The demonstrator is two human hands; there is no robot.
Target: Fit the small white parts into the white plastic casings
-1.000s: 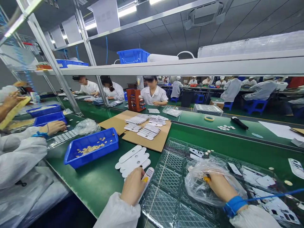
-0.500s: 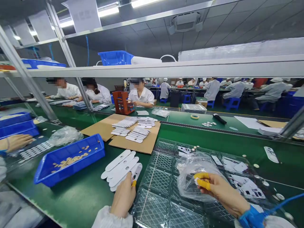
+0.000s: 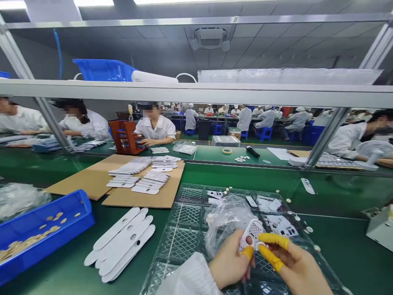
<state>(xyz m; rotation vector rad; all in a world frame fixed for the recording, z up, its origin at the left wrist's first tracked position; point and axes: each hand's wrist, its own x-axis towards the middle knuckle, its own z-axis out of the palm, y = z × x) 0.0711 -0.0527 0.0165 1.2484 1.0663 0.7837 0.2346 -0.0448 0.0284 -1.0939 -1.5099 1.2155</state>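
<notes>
My left hand (image 3: 229, 260), a yellow cot on its thumb, grips a white plastic panel (image 3: 254, 230) with rounded corners and dark cut-outs, held tilted over the clear tray. Close against the panel's edge, my right hand (image 3: 296, 264) pinches a small white round piece (image 3: 260, 244) between two yellow-cotted fingers. Just behind both hands lies a crumpled clear plastic bag (image 3: 225, 217) on the clear compartment tray (image 3: 184, 239). To the left, several long white panels (image 3: 123, 241) with round holes lie fanned on the green bench.
A blue bin (image 3: 73, 229) of small beige discs stands at left. Stacked white panels (image 3: 147, 182) rest on cardboard (image 3: 167, 198). Loose plates (image 3: 281, 225) and round pieces lie at the tray's right. A shelf (image 3: 196, 92) crosses above; co-workers sit beyond.
My left hand has lifted a panel from the fanned pile and brought it right, over the tray. The right hand has left the bag with a small white piece and meets it; my view has turned right.
</notes>
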